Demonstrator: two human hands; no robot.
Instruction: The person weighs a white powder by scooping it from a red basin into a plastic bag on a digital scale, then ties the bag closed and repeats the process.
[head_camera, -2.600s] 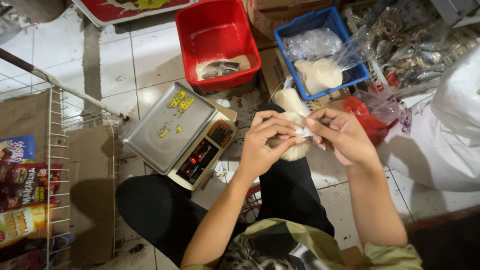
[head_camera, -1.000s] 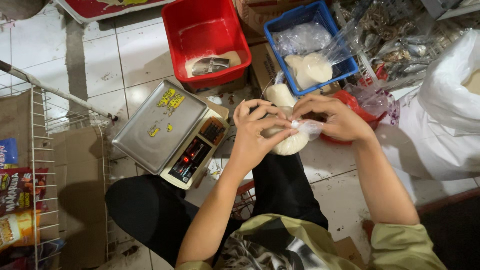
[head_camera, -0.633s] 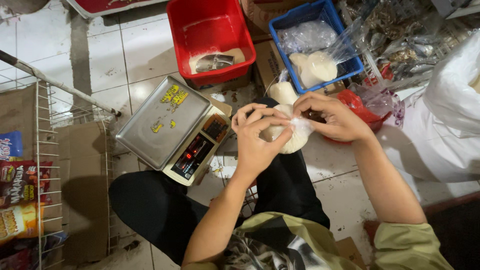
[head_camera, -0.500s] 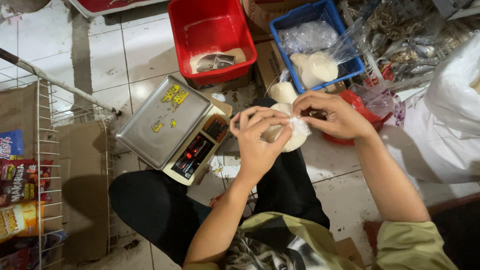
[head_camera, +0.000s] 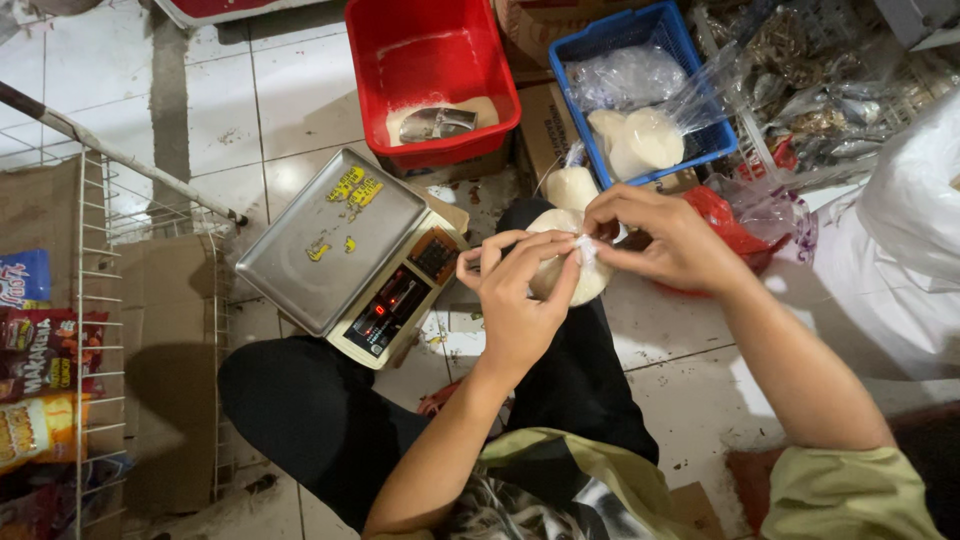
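Observation:
A small clear plastic bag of white powder (head_camera: 583, 282) rests over my knee. My left hand (head_camera: 520, 300) cups it from the near side, thumb and fingers pinching the twisted neck. My right hand (head_camera: 665, 240) grips the same neck from the right, fingers closed on the plastic. A second filled bag (head_camera: 570, 187) lies just beyond them on the floor. Left of my hands sits a digital scale (head_camera: 340, 250) with a bare steel pan and a lit red display.
A red tub (head_camera: 400, 80) holds white powder and a metal scoop (head_camera: 437, 123). A blue basket (head_camera: 690, 60) holds more filled bags. A large white sack (head_camera: 910, 230) stands at right, a red plastic bag (head_camera: 725, 225) beside it, a wire rack (head_camera: 90, 330) with snack packets at left.
Both hands have stayed on the bag's neck, working it with small finger movements. My view has drifted slightly. The scale and tubs are unmoved.

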